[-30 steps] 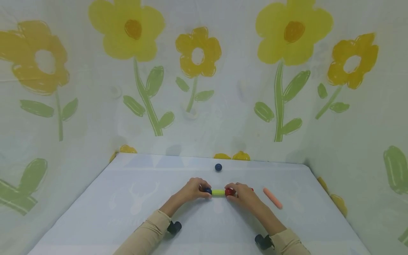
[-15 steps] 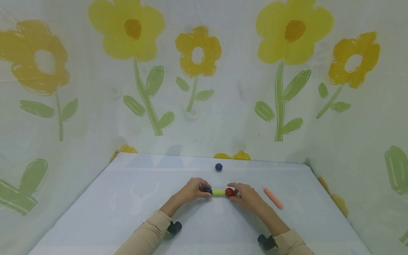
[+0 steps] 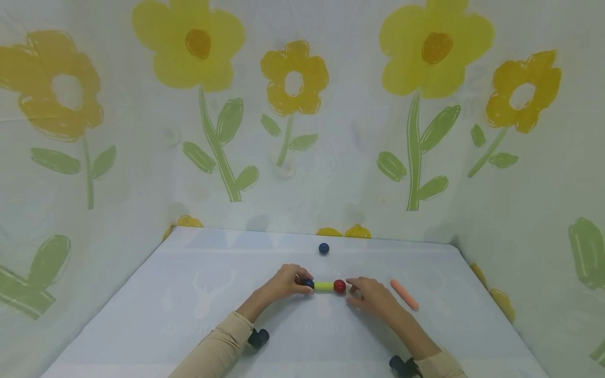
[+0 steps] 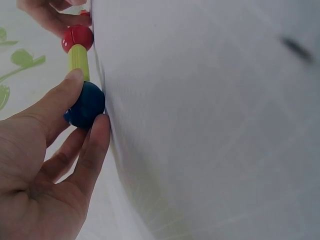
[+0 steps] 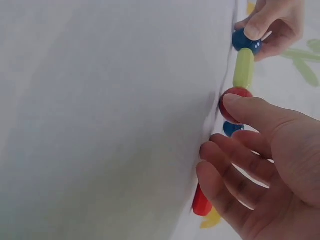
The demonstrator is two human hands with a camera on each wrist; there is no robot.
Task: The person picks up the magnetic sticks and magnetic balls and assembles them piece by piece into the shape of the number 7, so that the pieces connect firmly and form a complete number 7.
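Note:
My left hand (image 3: pixel 286 281) pinches a dark blue ball (image 4: pixel 86 106) between thumb and fingers. A yellow-green rod (image 3: pixel 323 286) runs from that ball to a glossy red ball (image 3: pixel 340 286), end to end in one line on the table. Just right of the red ball is my right hand (image 3: pixel 373 296), its fingers loosely bent and holding nothing. In the right wrist view its thumb overlaps the red ball, and a red rod (image 5: pixel 202 201) shows beyond the fingers. The head view has that rod hidden by the hand.
Farther back on the white table (image 3: pixel 227 262) lies a second dark blue ball (image 3: pixel 323 248). An orange rod (image 3: pixel 404 294) rests slanted to the right of my right hand. Flower-printed cloth (image 3: pixel 331 173) walls the table at the back and sides.
The right hand has let go of the red ball and drawn back a little to the right. My left hand and the joined pieces stay in place.

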